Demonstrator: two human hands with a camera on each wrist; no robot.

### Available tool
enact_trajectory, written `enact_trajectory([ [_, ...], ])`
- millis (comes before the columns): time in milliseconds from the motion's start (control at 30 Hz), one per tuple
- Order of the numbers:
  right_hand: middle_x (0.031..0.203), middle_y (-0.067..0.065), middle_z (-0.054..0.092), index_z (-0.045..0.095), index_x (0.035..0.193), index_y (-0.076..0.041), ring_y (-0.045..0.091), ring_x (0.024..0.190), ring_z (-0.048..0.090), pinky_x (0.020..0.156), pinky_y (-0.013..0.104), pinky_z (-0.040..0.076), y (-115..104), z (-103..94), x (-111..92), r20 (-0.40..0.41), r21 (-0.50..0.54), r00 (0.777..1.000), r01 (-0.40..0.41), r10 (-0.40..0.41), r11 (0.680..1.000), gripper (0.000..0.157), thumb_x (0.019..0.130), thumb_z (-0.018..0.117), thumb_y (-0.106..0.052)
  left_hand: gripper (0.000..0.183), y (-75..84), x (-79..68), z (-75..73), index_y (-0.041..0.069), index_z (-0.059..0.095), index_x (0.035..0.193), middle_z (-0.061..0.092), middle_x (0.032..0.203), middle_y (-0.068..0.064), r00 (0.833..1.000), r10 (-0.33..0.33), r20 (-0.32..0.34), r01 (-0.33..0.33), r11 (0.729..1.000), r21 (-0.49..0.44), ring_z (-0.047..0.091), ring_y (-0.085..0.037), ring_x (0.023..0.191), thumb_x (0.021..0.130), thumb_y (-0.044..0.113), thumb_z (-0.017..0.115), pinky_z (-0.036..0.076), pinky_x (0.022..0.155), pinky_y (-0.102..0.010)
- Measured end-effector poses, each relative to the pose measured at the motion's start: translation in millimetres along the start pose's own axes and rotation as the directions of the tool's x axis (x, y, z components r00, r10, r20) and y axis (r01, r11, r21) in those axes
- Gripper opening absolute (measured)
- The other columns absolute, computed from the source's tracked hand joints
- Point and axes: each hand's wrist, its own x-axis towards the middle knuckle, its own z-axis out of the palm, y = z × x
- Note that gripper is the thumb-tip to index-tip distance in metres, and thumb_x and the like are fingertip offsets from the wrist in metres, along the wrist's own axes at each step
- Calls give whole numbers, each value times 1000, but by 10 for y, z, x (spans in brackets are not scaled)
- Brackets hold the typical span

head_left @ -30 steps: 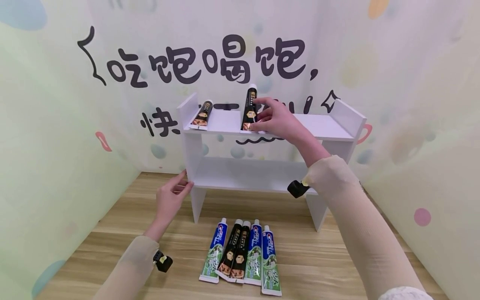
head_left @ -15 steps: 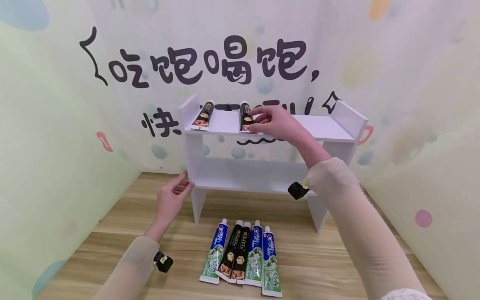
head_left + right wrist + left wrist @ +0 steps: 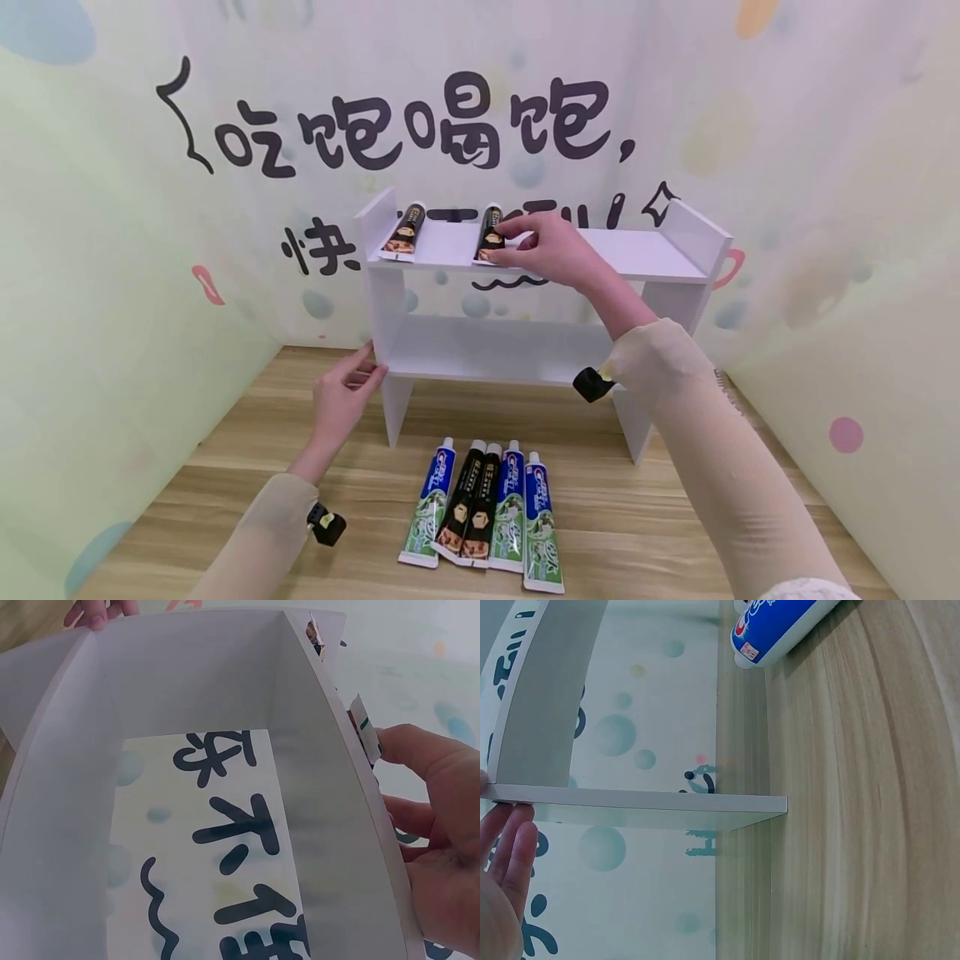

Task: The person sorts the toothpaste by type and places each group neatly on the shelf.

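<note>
My right hand (image 3: pixel 551 250) holds a black toothpaste tube (image 3: pixel 491 237) lying on the top board of a white two-tier shelf (image 3: pixel 450 265). Its thumb is at the flat crimped end (image 3: pixel 364 731) in the right wrist view, and the index finger is farther up the tube's right side. A second black toothpaste tube (image 3: pixel 405 232) lies to the left, against the raised side. My left hand (image 3: pixel 343 396) grips the shelf's left side panel; the left wrist view shows the panel edge (image 3: pixel 645 798) between the thumb and the fingers (image 3: pixel 514 844).
In front of the shelf, a row of tubes lies on the wooden table (image 3: pixel 637 533): two black toothpaste tubes (image 3: pixel 480 508) between blue-and-green toothpaste tubes (image 3: pixel 429 504). The lower board (image 3: pixel 502 346) is below the top one. A lettered backdrop (image 3: pixel 465 50) stands behind.
My right hand has lowered the cap end of the black toothpaste tube from a raised tilt onto the top board, then shifted it slightly left. The left hand has kept its place.
</note>
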Motion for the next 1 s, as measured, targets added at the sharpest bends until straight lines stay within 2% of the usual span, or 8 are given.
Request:
enact_trajectory([
  [133,133,0,63,60,136,-17,19,97,62,74,30,49,10,7,-9,-1,-29,999,47,-47,998,57,87,74,-41,40,0,-1,-2,4,68,124,75,88,-22,1000,-4,-2,4,1000,-11,70,-14,67,85,8,76,49,62,-3],
  [333,132,1,64,60,137,-16,18,94,62,73,29,49,15,-3,-19,1,-42,997,73,-73,996,58,86,75,-41,41,18,-2,-11,3,67,125,75,89,-22,1000,-17,9,17,1000,-3,66,-2,67,85,8,77,49,63,-3],
  [567,133,1,63,59,138,-18,17,94,63,73,29,49,26,-14,-40,8,-18,997,71,-71,997,58,86,75,-38,40,-8,-5,-10,5,67,125,75,88,-21,1000,-11,10,11,1000,-3,70,-12,68,86,10,76,49,62,-3],
  [767,133,2,62,60,137,-18,18,96,62,73,29,50,30,-17,-38,8,-17,997,72,-72,997,57,86,75,-37,41,-9,-3,-16,4,67,126,75,90,-22,1000,-14,16,14,1000,3,71,-15,69,86,9,76,50,63,-3],
  [1000,124,4,61,60,137,-19,19,97,60,72,31,50,45,-18,-63,4,-20,996,94,-94,995,57,86,76,-37,41,-33,-9,-15,3,66,126,75,89,-21,1000,-7,23,6,1000,13,71,-16,68,86,8,76,50,63,-4],
])
